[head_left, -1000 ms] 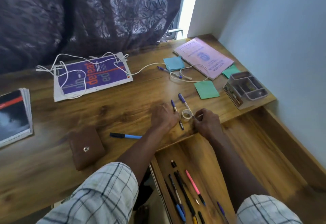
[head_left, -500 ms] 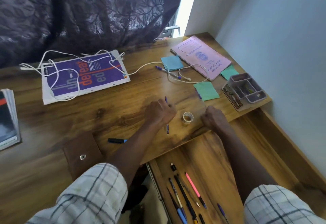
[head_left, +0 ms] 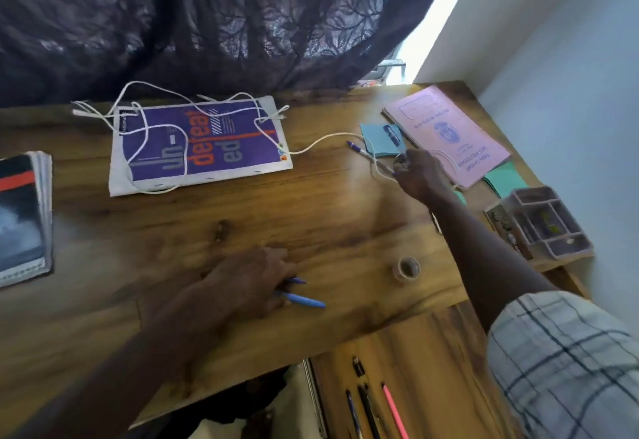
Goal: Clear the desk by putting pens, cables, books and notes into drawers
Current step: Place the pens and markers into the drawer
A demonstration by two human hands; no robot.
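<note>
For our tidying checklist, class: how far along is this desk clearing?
Done: several pens lie in the open drawer. In hand: the left hand grips blue pens; the right hand reaches another pen by the blue note. Left: white cable, purple book, pink notebook, green notes.

daylight glares through the gap (head_left: pixel 432 24) beside the dark curtain (head_left: pixel 207 17); the desk (head_left: pixel 328 224) is softly lit, motion-blurred, with wide-angle bending at the edges.
</note>
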